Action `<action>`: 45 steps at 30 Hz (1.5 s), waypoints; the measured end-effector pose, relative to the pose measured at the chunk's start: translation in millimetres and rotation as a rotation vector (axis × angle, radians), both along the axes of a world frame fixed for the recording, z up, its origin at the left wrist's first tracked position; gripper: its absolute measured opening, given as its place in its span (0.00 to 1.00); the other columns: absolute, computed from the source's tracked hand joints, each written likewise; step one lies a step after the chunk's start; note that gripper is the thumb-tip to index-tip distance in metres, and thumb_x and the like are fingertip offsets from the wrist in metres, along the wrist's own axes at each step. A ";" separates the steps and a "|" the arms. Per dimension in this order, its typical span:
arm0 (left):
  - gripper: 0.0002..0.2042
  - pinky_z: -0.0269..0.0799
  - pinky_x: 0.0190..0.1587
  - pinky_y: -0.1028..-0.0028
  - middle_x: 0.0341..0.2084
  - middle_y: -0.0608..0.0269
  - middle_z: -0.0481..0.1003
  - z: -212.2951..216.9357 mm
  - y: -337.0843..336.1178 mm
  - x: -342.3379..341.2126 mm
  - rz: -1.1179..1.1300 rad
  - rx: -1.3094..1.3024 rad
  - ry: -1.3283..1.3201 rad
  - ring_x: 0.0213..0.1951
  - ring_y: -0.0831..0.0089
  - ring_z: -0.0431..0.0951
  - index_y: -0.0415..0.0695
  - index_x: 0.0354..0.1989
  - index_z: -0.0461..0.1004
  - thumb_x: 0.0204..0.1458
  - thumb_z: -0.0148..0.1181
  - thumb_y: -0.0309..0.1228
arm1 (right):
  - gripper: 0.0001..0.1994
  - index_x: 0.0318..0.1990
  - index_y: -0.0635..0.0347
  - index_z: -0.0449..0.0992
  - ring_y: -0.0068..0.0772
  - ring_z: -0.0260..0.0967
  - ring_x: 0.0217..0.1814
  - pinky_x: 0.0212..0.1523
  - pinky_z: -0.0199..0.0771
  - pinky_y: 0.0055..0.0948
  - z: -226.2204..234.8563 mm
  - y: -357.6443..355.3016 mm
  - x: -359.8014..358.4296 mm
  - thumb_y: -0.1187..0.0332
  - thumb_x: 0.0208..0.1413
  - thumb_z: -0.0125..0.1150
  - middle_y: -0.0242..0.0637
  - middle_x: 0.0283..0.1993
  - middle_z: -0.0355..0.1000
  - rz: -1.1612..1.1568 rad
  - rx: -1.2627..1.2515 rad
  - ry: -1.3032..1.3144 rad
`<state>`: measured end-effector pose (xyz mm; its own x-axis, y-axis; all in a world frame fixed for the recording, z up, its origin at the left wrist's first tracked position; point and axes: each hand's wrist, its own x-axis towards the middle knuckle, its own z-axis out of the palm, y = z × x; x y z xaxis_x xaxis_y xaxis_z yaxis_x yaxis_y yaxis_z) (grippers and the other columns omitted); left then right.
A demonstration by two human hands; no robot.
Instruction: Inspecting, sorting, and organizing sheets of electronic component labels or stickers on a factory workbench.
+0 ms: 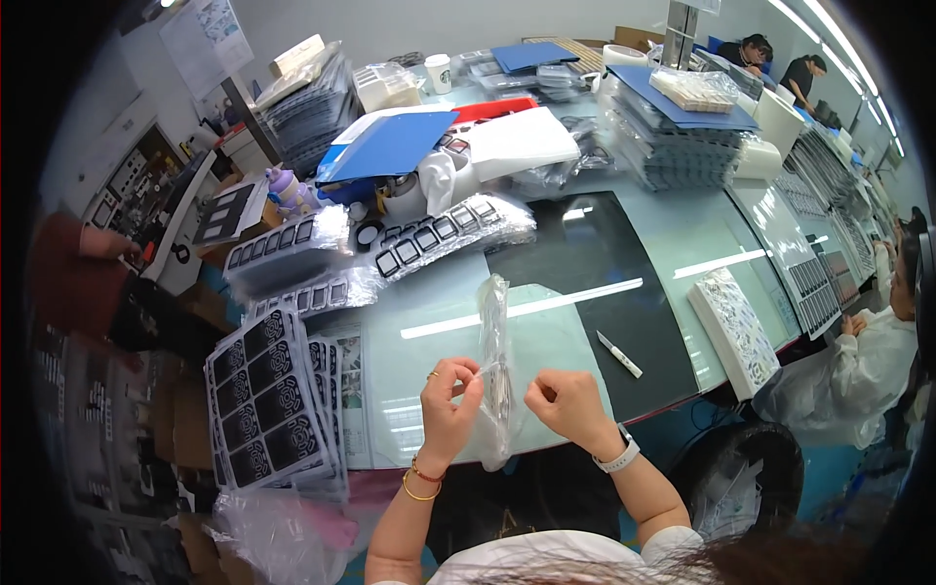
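cup stood at back | purple bottle stood left of blue board | red tray showed behind white sheet | patterned box lay right

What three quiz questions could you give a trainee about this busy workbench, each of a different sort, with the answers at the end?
1. Open question: what lies between the person's left grip and right grip?

2. True or false: the small white-handled knife lies on the dark panel of the table.

3. Multiple choice: what is the main colour of the cup at the back of the table?
A) red
B) white
C) blue

Key:
1. A long bundle of clear plastic.
2. True.
3. B.
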<state>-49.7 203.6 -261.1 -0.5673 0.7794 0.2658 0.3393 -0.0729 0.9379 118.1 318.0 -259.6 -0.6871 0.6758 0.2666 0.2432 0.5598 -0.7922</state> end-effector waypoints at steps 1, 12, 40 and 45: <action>0.03 0.81 0.36 0.77 0.42 0.58 0.75 2.3 1.7 1.1 -0.005 0.009 0.122 0.40 0.75 0.77 0.38 0.30 0.70 0.54 0.58 0.20 | 0.10 0.28 0.62 0.73 0.45 0.71 0.21 0.22 0.67 0.37 10.2 2.7 -4.0 0.66 0.54 0.64 0.41 0.21 0.71 0.010 0.065 -0.013; 0.06 0.70 0.25 0.62 0.18 0.62 0.76 24.5 29.5 -19.5 0.120 -0.349 0.690 0.23 0.57 0.79 0.46 0.34 0.73 0.52 0.65 0.29 | 0.12 0.24 0.59 0.69 0.51 0.71 0.21 0.21 0.67 0.42 18.3 11.2 -34.4 0.66 0.58 0.58 0.43 0.20 0.71 0.058 0.440 -0.254; 0.03 0.65 0.23 0.69 0.15 0.63 0.72 -14.5 39.3 15.4 -0.040 -0.200 0.491 0.18 0.68 0.73 0.42 0.32 0.77 0.52 0.64 0.26 | 0.12 0.46 0.68 0.73 0.22 0.68 0.26 0.29 0.69 0.28 -50.0 7.7 69.7 0.69 0.65 0.47 0.35 0.27 0.72 0.009 -0.709 0.008; 0.04 0.63 0.22 0.71 0.14 0.63 0.72 -13.4 37.9 14.7 -0.021 -0.174 0.467 0.16 0.72 0.70 0.42 0.32 0.78 0.53 0.65 0.27 | 0.13 0.48 0.68 0.75 0.26 0.68 0.28 0.31 0.68 0.31 -45.9 -10.5 40.2 0.66 0.68 0.50 0.36 0.30 0.73 -0.020 -0.619 0.068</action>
<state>-35.0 241.5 -274.5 -0.4022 0.8449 0.3527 0.7258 0.0594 0.6853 158.3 307.4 -305.5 -0.6682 0.7315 -0.1355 0.1860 -0.0120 -0.9825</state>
